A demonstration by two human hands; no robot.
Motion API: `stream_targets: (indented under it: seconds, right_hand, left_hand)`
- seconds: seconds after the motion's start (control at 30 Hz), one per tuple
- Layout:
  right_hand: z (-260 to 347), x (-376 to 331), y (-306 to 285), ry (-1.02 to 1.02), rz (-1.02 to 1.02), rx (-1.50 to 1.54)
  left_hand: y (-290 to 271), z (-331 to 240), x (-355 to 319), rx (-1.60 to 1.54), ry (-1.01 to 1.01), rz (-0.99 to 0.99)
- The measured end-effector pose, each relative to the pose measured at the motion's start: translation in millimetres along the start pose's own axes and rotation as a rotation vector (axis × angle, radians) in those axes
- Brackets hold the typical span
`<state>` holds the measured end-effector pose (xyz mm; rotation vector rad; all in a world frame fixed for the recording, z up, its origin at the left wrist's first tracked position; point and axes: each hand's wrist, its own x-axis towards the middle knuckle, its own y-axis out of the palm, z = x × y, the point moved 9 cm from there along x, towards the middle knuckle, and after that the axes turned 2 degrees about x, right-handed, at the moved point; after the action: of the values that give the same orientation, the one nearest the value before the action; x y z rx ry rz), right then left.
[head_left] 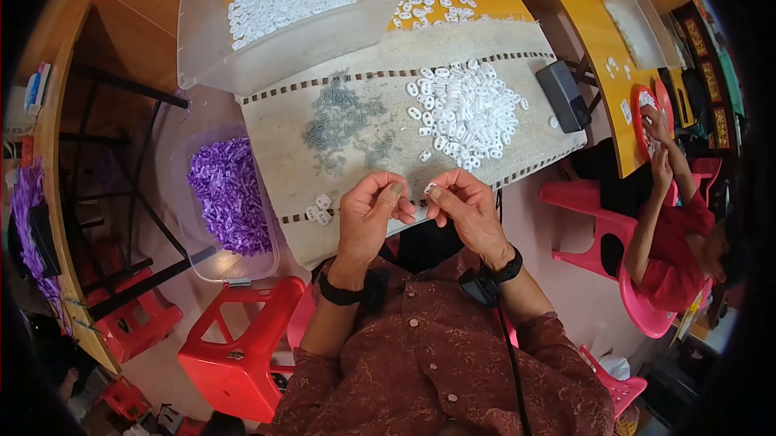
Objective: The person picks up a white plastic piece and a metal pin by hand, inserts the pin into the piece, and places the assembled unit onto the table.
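Note:
My two hands face each other over the near edge of the cloth-covered table (279, 141). In my right hand (469, 211), thumb and forefinger pinch a small white oval plastic piece (430, 188). The fingers of my left hand (373, 208) are drawn together just beside it; whatever they hold is too small to make out. Beyond my right hand lies a heap of white oval pieces with holes (469, 113). Left of that heap, thin grey pin-like or spring-like parts (333, 117) are scattered. Several white pieces (322, 210) rest apart near my left hand.
A translucent bin (194, 48) of white pieces stands at the far left. At the table's right corner sits a dark grey box (563, 96). Below the left edge is a tub of purple parts (230, 197), near a red stool (242, 347). Another person (675, 250) works at right.

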<state>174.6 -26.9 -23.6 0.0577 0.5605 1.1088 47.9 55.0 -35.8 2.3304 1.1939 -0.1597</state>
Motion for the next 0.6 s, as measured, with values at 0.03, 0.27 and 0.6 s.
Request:
stream_targets:
  seconds: [0.03, 0.27, 0.6]
  right_hand:
    - [1.4, -0.5, 1.3, -0.009, 0.014, -0.019]
    - [9.4, -6.1, 7.1, -0.030, -0.001, -0.038]
    - [9.8, -8.2, 10.3, -0.089, 0.001, -0.066]
  left_hand:
    - [1.9, 0.8, 0.2, -0.032, 0.013, 0.016]
    - [4.4, 0.2, -1.0, -0.128, 0.062, 0.046]
    - [7.0, -1.9, -2.5, -0.122, 0.078, 0.040]
